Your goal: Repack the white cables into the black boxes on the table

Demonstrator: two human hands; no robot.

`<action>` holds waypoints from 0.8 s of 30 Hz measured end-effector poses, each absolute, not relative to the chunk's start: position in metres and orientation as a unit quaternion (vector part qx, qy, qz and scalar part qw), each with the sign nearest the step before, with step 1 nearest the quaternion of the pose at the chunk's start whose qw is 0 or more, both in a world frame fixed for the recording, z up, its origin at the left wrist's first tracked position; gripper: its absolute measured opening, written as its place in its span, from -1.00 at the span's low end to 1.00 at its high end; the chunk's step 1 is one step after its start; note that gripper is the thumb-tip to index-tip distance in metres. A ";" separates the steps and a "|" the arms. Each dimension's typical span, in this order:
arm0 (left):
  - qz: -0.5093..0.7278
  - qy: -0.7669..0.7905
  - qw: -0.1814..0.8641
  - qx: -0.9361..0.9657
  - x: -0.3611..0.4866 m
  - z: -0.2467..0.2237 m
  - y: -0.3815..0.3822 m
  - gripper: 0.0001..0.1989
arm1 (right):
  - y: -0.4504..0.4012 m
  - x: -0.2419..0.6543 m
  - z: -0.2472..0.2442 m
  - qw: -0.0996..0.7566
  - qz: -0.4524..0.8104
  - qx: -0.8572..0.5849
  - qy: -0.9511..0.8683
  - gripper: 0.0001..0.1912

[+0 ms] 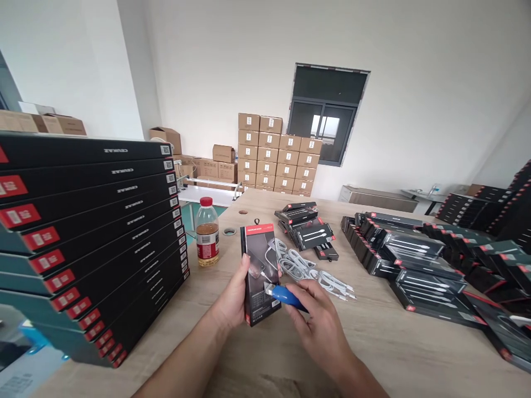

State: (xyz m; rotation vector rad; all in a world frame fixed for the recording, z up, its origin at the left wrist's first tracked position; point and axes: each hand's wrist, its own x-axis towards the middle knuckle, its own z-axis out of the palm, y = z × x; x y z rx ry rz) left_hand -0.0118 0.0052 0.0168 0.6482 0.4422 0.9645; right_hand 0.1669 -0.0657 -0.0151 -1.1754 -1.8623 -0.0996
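Note:
My left hand [234, 296] is closed around a slim black box [259, 260] with a red top band and a printed picture of a cable and phone. The box stands tilted above the table, its printed face towards me. In my right hand [317, 312] is a blue utility knife [289, 297], its metal tip at the lower front of the box. Whether the blade touches the box I cannot tell. Just behind the box, several coiled grey-white cables [305, 268] lie on the wooden table [249, 362].
A tall stack of black boxes [141, 232] rises at the left, beside a red-capped bottle [207, 237]. Beyond the cables lies a loose pile of cable boxes [309, 229]. Rows of similar boxes [410, 249] fill the right side. Brown cartons [269, 155] are stacked by the wall.

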 end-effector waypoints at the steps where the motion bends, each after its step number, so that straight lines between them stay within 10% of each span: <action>1: 0.447 0.210 0.814 0.307 -0.012 0.018 0.004 -0.31 | -0.066 0.167 -0.015 0.451 -0.038 -0.476 -0.754 -0.71; 24: 0.319 0.315 0.842 0.300 0.006 0.020 -0.009 -0.20 | -0.066 0.164 -0.010 0.525 -0.068 -0.497 -0.687 -0.72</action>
